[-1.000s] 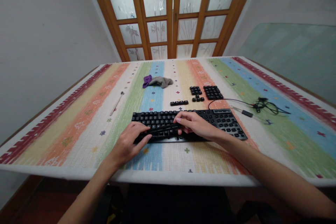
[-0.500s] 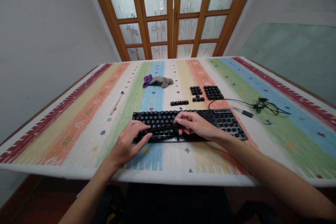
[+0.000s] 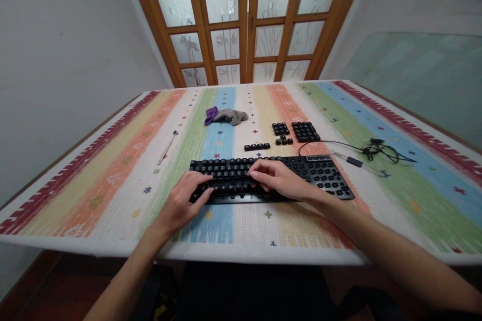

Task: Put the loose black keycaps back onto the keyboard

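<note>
A black keyboard (image 3: 312, 173) lies in front of me on the table, with keycaps on its left part and bare switches on its right part. Just over its lower rows I hold a long black spacebar keycap (image 3: 230, 179) level between both hands. My left hand (image 3: 184, 195) pinches its left end between thumb and fingers. At the other end, the fingertips of my right hand (image 3: 274, 178) are closed on it, and this hand covers part of the keyboard's middle. Some bare switches show along the keyboard's bottom row.
Behind the keyboard lie a short row of keycaps (image 3: 257, 147), a block of keycaps (image 3: 306, 132) and smaller groups (image 3: 280, 129). A grey and purple cloth (image 3: 228, 116) is farther back. A thin brush (image 3: 167, 147) lies left; a coiled cable (image 3: 376, 149) and keycap puller (image 3: 354, 161) lie right.
The spacebar keycap and both hands have shifted slightly left. The keycap now looks more level, and the key row below it shows more. Everything else on the table stays put.
</note>
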The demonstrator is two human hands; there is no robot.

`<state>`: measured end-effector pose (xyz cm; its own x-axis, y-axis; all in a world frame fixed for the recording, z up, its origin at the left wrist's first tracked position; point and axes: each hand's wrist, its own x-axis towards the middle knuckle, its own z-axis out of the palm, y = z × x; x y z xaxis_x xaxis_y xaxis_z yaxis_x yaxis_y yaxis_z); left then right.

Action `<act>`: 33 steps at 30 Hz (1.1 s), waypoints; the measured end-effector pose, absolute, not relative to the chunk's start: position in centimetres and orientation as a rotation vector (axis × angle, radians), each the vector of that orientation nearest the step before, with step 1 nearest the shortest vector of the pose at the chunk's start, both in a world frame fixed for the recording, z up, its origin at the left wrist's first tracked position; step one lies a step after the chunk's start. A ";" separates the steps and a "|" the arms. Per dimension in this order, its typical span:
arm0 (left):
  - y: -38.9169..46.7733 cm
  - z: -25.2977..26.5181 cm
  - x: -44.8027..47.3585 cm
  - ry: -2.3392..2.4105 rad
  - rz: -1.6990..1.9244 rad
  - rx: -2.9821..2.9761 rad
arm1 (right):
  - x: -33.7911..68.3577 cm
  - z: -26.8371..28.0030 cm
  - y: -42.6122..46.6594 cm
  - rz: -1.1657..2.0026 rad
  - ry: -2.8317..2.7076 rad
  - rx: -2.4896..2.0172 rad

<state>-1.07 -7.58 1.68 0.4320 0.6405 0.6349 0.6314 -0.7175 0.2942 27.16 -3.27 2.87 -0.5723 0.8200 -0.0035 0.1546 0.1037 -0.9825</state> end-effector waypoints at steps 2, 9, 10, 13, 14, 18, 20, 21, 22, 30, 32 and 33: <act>-7.5 1.6 -1.1 1.184 1.168 2.652 | 27.1 2.8 -3.4 1.459 -1.855 -0.966; -7.6 1.7 -1.3 1.156 1.131 2.662 | 27.2 2.6 -3.6 1.200 -2.031 -1.009; -7.7 1.7 -1.3 1.152 1.125 2.661 | 27.3 2.7 -3.7 1.160 -2.078 -1.013; -7.8 1.7 -1.2 1.141 1.103 2.656 | 27.5 2.8 -3.9 1.024 -2.211 -1.012; -7.9 1.7 -1.2 1.141 1.095 2.655 | 27.6 2.8 -4.0 0.975 -2.243 -1.005; -8.0 1.4 -1.2 1.107 1.053 2.673 | 27.7 2.7 -4.3 0.797 -2.344 -0.930; -8.0 1.3 -1.2 1.081 1.026 2.689 | 27.8 2.5 -4.5 0.724 -2.399 -0.865; -8.1 1.2 -1.2 1.076 1.015 2.696 | 27.8 2.3 -4.6 0.693 -2.425 -0.838; -8.1 1.2 -1.2 1.074 1.005 2.702 | 27.8 2.2 -4.8 0.664 -2.449 -0.820; -8.5 1.5 -1.2 1.047 0.952 2.761 | 27.8 1.5 -5.9 0.430 -2.543 -0.817; -8.5 1.3 -1.3 1.045 0.932 2.765 | 27.9 1.4 -6.0 0.364 -2.562 -0.802; -8.5 1.2 -1.4 1.044 0.922 2.768 | 27.9 1.4 -6.1 0.333 -2.570 -0.793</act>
